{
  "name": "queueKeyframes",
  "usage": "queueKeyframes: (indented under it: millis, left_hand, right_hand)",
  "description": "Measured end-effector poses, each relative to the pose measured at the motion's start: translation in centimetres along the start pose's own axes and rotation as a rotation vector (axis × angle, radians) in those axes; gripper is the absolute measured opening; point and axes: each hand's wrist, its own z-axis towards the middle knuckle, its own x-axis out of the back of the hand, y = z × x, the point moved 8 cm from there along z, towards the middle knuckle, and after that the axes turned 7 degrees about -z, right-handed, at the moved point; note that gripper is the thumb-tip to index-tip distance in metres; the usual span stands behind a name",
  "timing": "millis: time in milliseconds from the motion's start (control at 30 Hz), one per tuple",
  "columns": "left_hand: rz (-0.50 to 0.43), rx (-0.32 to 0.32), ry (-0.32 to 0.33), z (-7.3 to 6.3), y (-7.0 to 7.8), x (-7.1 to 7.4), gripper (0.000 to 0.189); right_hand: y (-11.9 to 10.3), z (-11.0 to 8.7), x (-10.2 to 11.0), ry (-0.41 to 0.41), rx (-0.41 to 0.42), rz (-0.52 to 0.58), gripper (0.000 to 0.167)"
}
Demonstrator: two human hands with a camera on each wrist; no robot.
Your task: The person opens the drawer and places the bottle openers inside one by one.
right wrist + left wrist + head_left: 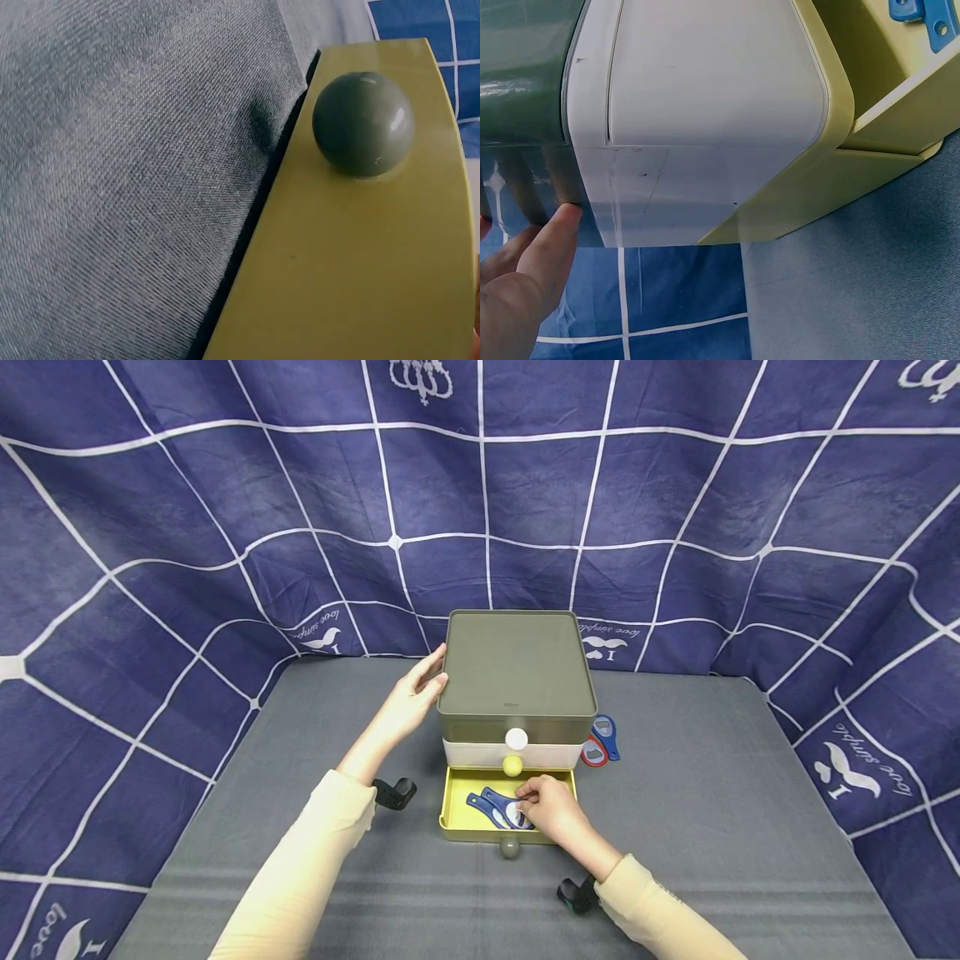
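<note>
A small chest of drawers [517,664] has a dark green top and a white middle section. Its bottom yellow drawer [457,810] is pulled out, and a round green knob [364,124] shows on the drawer front. My left hand [408,702] rests its extended fingertips against the chest's left side. Inside the drawer, my right hand [553,808] has its fingers bent and pinches the rounded head of a blue flat tool [495,796]. Beside it lies a second blue tool [478,804]. The drawer front hides most of the right hand in the right wrist view.
At the chest's right side, a blue tool [606,735] and a red-rimmed tool [594,752] lie on the grey cloth [690,777]. White [516,739] and yellow [512,766] knobs project above the open drawer. A blue checked curtain [525,485] stands behind.
</note>
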Motion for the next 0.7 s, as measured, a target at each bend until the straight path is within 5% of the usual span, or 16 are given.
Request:
queueKeyframes:
  millis: [233, 700]
  left_hand:
    - [0.007, -0.002, 0.007, 0.0, 0.0, 0.2, 0.053]
    - [0.005, 0.022, 0.01, -0.1, -0.1, 0.1, 0.053]
  right_hand:
    - [-0.7, -0.5, 0.8, -0.006, 0.023, 0.0, 0.011]
    - [2.3, -1.2, 4.3, -0.142, -0.076, 0.253, 0.02]
